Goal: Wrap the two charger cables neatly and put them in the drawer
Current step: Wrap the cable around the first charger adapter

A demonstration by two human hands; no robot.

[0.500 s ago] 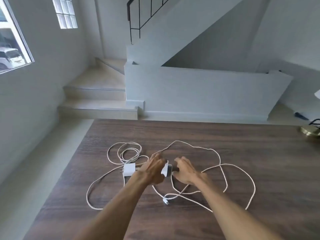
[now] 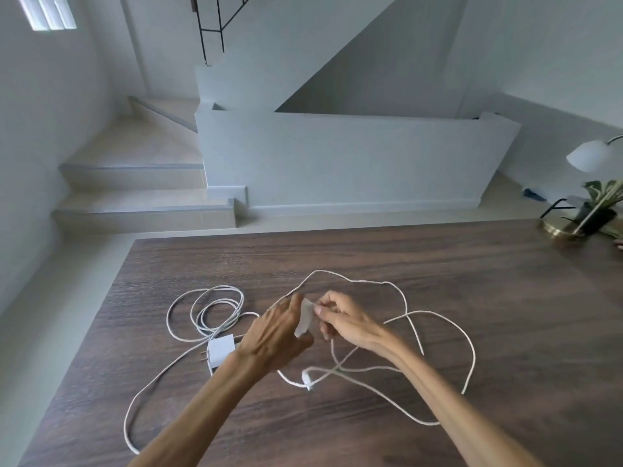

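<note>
Two white charger cables lie tangled on a dark wooden table [image 2: 438,271]. The left cable [image 2: 215,308] sits in loose coils, and its white plug block [image 2: 220,350] rests beside my left wrist. The right cable [image 2: 448,326] sprawls in wide loops, with a small connector end [image 2: 307,379] lying near the front. My left hand [image 2: 273,335] holds the second white charger block [image 2: 305,320] lifted off the table. My right hand [image 2: 344,320] pinches the top of that block, where its cable leaves.
A brass-based lamp [image 2: 569,227] with a white shade and a potted plant [image 2: 603,200] stand at the table's far right corner. Beyond the table are a tiled floor, a low white wall and stairs [image 2: 141,197] at the left. No drawer is in view.
Both hands have lifted the right charger block off the table and tilted it up; the right hand now pinches it. The camera view has shifted, showing the lamp and plant.
</note>
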